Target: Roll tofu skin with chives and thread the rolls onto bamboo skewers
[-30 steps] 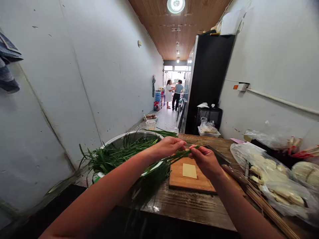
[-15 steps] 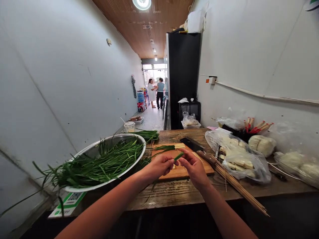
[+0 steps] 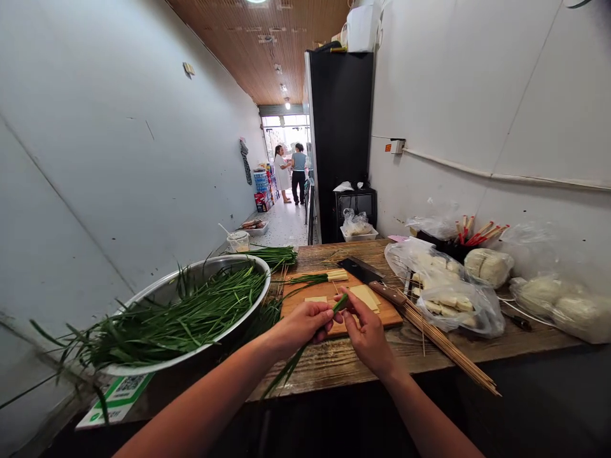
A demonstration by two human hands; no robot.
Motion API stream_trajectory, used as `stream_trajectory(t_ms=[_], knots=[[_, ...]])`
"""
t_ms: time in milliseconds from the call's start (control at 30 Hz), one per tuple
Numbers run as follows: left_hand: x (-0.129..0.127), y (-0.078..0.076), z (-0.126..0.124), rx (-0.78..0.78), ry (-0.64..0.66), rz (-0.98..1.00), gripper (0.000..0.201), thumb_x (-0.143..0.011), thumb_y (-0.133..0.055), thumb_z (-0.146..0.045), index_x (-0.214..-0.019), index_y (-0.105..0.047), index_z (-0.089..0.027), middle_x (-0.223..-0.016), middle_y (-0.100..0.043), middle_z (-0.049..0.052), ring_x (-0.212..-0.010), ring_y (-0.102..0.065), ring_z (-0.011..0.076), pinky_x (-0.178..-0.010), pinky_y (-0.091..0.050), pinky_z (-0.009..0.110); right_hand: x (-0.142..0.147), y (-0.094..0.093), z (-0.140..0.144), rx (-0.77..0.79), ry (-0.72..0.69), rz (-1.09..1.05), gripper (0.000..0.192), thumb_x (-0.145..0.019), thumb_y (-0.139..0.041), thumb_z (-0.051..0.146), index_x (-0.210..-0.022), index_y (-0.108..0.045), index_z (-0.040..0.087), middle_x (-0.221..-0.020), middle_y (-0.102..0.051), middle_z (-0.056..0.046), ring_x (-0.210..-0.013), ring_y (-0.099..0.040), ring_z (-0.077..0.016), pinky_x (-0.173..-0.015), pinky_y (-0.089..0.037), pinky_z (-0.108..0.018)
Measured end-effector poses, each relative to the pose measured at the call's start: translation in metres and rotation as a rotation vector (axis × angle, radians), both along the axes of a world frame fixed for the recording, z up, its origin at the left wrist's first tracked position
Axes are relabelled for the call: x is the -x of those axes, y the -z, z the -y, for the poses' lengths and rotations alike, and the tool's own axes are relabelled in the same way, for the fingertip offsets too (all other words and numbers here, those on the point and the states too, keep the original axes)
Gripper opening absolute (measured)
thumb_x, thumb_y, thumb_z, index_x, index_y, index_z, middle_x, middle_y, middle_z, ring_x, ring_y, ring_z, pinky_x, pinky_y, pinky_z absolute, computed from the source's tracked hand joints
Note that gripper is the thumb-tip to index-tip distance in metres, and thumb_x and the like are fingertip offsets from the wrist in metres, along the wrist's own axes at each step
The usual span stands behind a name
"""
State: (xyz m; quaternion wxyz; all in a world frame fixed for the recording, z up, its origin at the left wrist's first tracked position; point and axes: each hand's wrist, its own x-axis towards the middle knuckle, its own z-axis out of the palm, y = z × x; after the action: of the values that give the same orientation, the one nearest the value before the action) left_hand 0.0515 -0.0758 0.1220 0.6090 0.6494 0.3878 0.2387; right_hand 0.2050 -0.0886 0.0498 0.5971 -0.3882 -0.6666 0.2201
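My left hand [image 3: 312,321] is closed around a small bundle of garlic chives [image 3: 340,303], whose long green leaves trail down below my wrist over the table edge. The fingers of my right hand [image 3: 365,327] bend around the upper end of the same bundle; exactly what lies between its thumb and fingertips is partly hidden. Both hands hover over the front of a wooden cutting board [image 3: 300,289]. On the board lie thin pale-yellow sheets [image 3: 365,298], probably tofu skin, and another chive bundle with a pale wrapped end [image 3: 338,275].
A big metal bowl [image 3: 266,289] heaped with chives stands left. Right of the board lie a cleaver [image 3: 389,292] and many bamboo skewers [image 3: 449,346]. Bagged pale pieces [image 3: 442,299] and wrapped white bundles [image 3: 487,267] sit further right. Two people [image 3: 291,172] stand far back near the doorway.
The view has shifted slightly, so things appear further left. The left hand's chives now hang visibly below the wrist, and the yellow sheets show more beside the right hand.
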Motion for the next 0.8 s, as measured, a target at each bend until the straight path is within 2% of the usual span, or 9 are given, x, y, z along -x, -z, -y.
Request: stream_trajectory(t_ms=[133, 300, 433, 533, 667, 733, 800], knots=[[0.006, 0.002, 0.001, -0.002, -0.020, 0.010, 0.047, -0.071, -0.058, -0.054, -0.086, -0.060, -0.009, -0.060, -0.045, -0.005, -0.047, -0.036, 0.0039, -0.047, -0.024, 0.020, 0.002, -0.003, 0.001, -0.083, 0.035, 0.057, 0.053, -0.087, -0.039, 0.016, -0.139, -0.032, 0.025, -0.121, -0.057, -0.008, -0.103, -0.057, -0.0173, -0.089, -0.047, -0.035], [0.012, 0.004, 0.002, 0.006, -0.017, 0.025, 0.047, -0.073, -0.057, -0.052, -0.090, -0.060, -0.009, -0.063, -0.046, -0.004, -0.048, -0.037, 0.0044, -0.048, -0.025, 0.020, 0.003, -0.002, 0.000, -0.150, 0.026, 0.142, 0.046, -0.088, -0.039, 0.015, -0.132, -0.044, 0.025, -0.124, -0.056, -0.008, -0.114, -0.052, -0.0193, -0.094, -0.046, -0.038], [0.015, 0.007, 0.002, -0.040, -0.023, -0.032, 0.045, -0.077, -0.051, -0.050, -0.091, -0.060, -0.008, -0.062, -0.044, -0.004, -0.048, -0.035, 0.0049, -0.047, -0.023, 0.020, 0.002, 0.000, -0.002, -0.184, 0.026, 0.169, 0.039, -0.088, -0.040, 0.017, -0.125, -0.052, 0.024, -0.118, -0.060, -0.007, -0.112, -0.054, -0.0194, -0.093, -0.047, -0.040], [0.017, 0.009, 0.001, -0.192, -0.069, -0.171, 0.037, -0.081, -0.045, -0.041, -0.089, -0.062, -0.010, -0.059, -0.043, -0.005, -0.048, -0.034, 0.0061, -0.047, -0.024, 0.021, -0.001, -0.005, -0.002, -0.251, 0.081, 0.238, 0.039, -0.089, -0.041, 0.017, -0.126, -0.051, 0.024, -0.120, -0.059, -0.008, -0.113, -0.053, -0.0193, -0.095, -0.045, -0.040], [0.021, 0.008, 0.002, -0.521, -0.130, -0.421, 0.032, -0.083, -0.041, -0.029, -0.068, -0.063, -0.012, -0.053, -0.044, -0.003, -0.050, -0.036, 0.0082, -0.050, -0.025, 0.022, -0.005, -0.019, -0.004, -0.366, 0.040, 0.529, 0.042, -0.087, -0.047, 0.019, -0.129, -0.048, 0.024, -0.124, -0.056, -0.008, -0.116, -0.049, -0.0216, -0.098, -0.041, -0.044], [0.025, 0.007, 0.004, -0.598, -0.138, -0.471, 0.033, -0.084, -0.039, -0.027, -0.066, -0.063, -0.012, -0.054, -0.046, -0.003, -0.052, -0.038, 0.0092, -0.052, -0.027, 0.022, -0.005, -0.023, -0.005, -0.346, 0.050, 0.586, 0.046, -0.086, -0.052, 0.023, -0.131, -0.045, 0.022, -0.124, -0.056, -0.010, -0.114, -0.050, -0.0237, -0.096, -0.042, -0.045], [0.029, 0.007, 0.006, -0.632, -0.150, -0.482, 0.032, -0.085, -0.039, -0.027, -0.072, -0.065, -0.013, -0.058, -0.050, -0.002, -0.055, -0.041, 0.0099, -0.053, -0.028, 0.022, -0.004, -0.022, -0.006, -0.272, 0.091, 0.533, 0.051, -0.084, -0.054, 0.027, -0.133, -0.042, 0.019, -0.119, -0.058, -0.013, -0.106, -0.055, -0.0240, -0.091, -0.046, -0.044]])
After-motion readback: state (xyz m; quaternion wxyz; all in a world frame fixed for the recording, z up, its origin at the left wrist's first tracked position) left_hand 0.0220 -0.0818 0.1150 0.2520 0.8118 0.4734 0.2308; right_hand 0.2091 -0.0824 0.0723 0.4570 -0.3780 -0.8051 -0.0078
